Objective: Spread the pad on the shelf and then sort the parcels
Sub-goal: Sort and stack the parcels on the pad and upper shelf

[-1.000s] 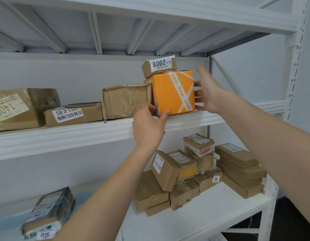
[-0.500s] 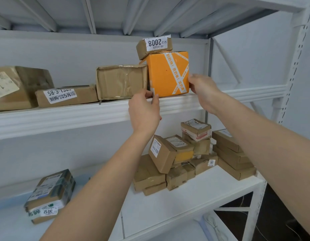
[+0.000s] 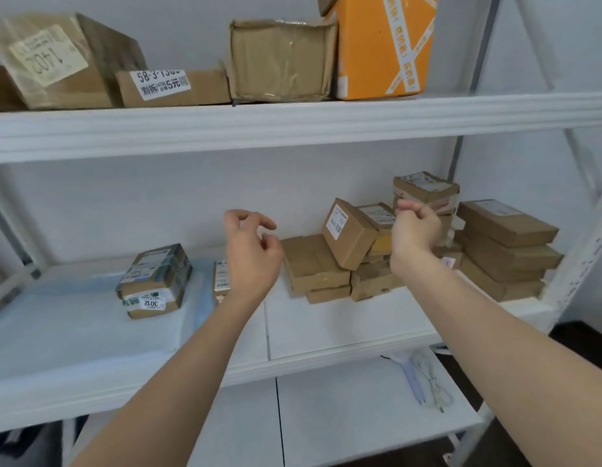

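Fingers: left hand [image 3: 250, 251] hangs loosely curled, forefinger and thumb apart, gripping nothing; right hand [image 3: 415, 230] is loosely curled too, also without a load.
Hands: both hover in front of the middle shelf [image 3: 326, 335], apart from every parcel.
Change: half a second ago both hands were up at the orange box [image 3: 382, 45] on the top shelf [image 3: 293, 126]; now they have let it go and dropped a level, and the view has tipped down with them.
Meaning: the orange box looks settled beside the taped carton [image 3: 281, 60], so that placement seems finished and the next parcel is likely to come from the heap below.
Pad: pale blue sheet [image 3: 74, 318] lies flat on the left half of the middle shelf, already spread.
On pad: 3012 parcel [image 3: 154, 281] rests there; a small parcel [image 3: 221, 281] sits at the pad's right edge, partly hidden by the left wrist.
Heap: brown boxes [image 3: 346, 254] are jumbled on the right half, one tilted on others, with a neater stack [image 3: 505, 247] at the far right.
Top row: 1402 box [image 3: 57, 62] and 58-3 box [image 3: 173, 87] stand left of the taped carton.
Obstacles: the tilted box could slide if a lower one is pulled; a cable [image 3: 431, 379] lies on the bottom shelf, out of the way.
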Tool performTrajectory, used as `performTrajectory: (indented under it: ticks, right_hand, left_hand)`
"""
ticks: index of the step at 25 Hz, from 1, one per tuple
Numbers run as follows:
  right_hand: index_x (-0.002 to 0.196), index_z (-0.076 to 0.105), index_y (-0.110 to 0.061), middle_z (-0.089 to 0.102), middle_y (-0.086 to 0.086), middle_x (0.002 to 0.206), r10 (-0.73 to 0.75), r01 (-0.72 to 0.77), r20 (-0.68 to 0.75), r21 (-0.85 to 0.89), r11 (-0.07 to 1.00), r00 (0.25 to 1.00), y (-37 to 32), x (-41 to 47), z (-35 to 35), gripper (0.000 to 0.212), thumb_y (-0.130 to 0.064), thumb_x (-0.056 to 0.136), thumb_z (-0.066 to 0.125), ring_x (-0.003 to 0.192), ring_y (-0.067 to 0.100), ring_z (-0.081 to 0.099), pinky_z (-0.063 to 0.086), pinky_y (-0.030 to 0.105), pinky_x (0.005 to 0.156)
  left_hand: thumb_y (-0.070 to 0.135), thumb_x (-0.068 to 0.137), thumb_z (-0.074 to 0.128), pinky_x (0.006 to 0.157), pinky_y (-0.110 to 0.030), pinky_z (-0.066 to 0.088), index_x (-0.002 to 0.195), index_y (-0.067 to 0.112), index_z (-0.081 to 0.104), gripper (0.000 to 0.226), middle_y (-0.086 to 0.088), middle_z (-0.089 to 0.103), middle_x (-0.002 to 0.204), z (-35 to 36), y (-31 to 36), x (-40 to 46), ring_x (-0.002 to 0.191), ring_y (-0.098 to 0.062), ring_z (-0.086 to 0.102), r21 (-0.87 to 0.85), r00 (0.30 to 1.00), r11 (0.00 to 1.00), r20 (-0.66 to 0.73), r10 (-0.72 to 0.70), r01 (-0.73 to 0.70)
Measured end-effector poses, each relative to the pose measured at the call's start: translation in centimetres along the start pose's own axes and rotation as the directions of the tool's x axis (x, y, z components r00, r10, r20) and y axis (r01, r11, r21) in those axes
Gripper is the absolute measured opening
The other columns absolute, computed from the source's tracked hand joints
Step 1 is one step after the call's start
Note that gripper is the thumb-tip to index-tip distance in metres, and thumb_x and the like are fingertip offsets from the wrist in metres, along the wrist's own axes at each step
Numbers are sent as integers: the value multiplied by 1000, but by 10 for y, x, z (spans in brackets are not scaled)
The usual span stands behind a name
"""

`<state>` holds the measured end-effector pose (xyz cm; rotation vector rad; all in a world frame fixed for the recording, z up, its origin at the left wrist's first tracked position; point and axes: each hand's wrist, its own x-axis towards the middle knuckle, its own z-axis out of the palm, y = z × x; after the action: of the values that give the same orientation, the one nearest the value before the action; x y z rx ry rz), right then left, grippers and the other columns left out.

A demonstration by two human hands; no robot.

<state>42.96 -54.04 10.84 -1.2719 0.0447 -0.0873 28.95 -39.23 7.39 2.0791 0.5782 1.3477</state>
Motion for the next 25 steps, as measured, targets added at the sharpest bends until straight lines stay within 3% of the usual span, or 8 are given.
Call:
performTrajectory:
  ticks: [4,6,8,12,16,19,22,25]
  right_hand:
    - [96,58,-17,53,-8,81,150,-142,50,-142,980,987,46,-2,13,25,-1,91,40,73,9,50,40,17,66]
    - [99,57,-20,51,-7,82,240,-231,30,-187,955,970,68,6,21,22,-5,91,42,75,13,50,44,25,72]
    - [103,58,-18,53,-3,88,303,-294,9,-221,930,953,88,17,32,22,-7,90,44,73,14,49,45,26,67]
    - [122,52,-10,55,9,120,299,-299,-43,-284,911,953,123,34,55,35,-10,87,51,97,24,51,47,35,87]
    - [135,30,-16,36,11,139,192,-258,-204,-379,889,960,135,45,66,65,-19,82,66,127,32,37,37,38,102]
    - [140,25,-19,30,11,144,202,-275,-215,-398,875,955,141,56,64,79,-31,79,73,131,30,30,32,32,93]
    - [139,28,-15,33,12,142,255,-329,-218,-444,834,942,156,72,62,90,-39,70,81,130,32,34,38,39,103]
    - [141,33,-13,45,7,138,481,-473,-106,-453,756,870,185,74,70,121,-54,38,81,123,28,47,45,42,100]
  left_hand:
    - [6,87,58,61,-14,40,84,15,64,12,-13,52,120,7,-68,-6,84,-16,57,198,904,937,268,-334,288]
    - [5,89,56,51,-21,49,80,14,63,14,-15,57,115,15,-96,-3,78,-25,61,178,811,894,375,-448,412]
    - [5,91,53,57,-27,58,82,10,63,15,-11,61,102,21,-115,3,68,-25,63,190,702,841,476,-530,506]
    - [4,91,50,78,-37,59,80,10,63,19,-3,58,85,34,-150,20,67,-24,62,269,576,795,569,-586,543]
    - [6,93,51,66,-24,57,91,8,64,14,-6,56,96,51,-170,30,66,-21,63,268,497,778,642,-584,569]
    - [7,92,52,65,-22,56,100,6,65,15,-9,57,105,66,-176,34,69,-23,65,266,467,764,660,-588,588]
    - [13,92,58,78,-32,57,108,6,62,18,-14,58,119,87,-181,30,73,-25,66,235,417,690,649,-636,685]
    - [32,93,61,77,-31,56,117,7,55,35,-13,58,121,109,-181,26,81,-22,64,134,335,521,627,-704,843]
